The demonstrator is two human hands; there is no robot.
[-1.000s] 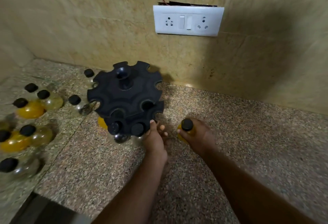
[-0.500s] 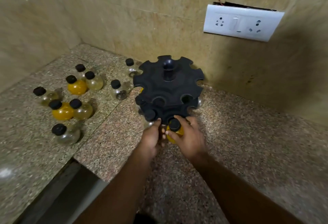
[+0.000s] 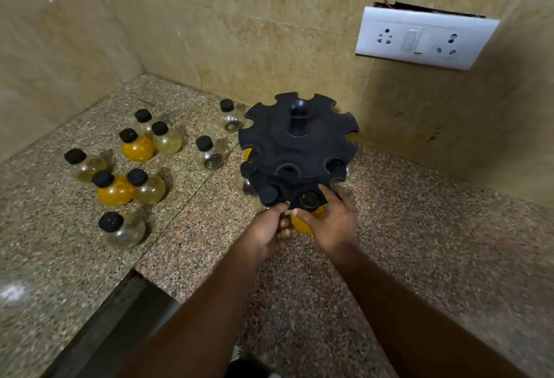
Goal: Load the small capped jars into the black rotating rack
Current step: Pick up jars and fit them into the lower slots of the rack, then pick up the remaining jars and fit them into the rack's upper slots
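The black rotating rack (image 3: 296,150) stands on the granite counter, two notched tiers around a centre post. Clear jars with black caps hang in its lower front-left slots (image 3: 268,193). My right hand (image 3: 331,222) is shut on a yellow jar (image 3: 302,223) whose neck sits in a front lower slot. My left hand (image 3: 268,229) pinches the lower tier's rim beside that jar. Several loose capped jars, clear and yellow (image 3: 136,147), stand to the left of the rack.
Tiled walls close the corner behind and to the left. A white socket plate (image 3: 422,39) hangs on the back wall above the rack. The counter's front edge drops off at lower left (image 3: 114,311).
My right hand brought the yellow jar from the counter on the right into the rack's front lower slot. My left hand stayed at the rack's rim. The view swung to the left.
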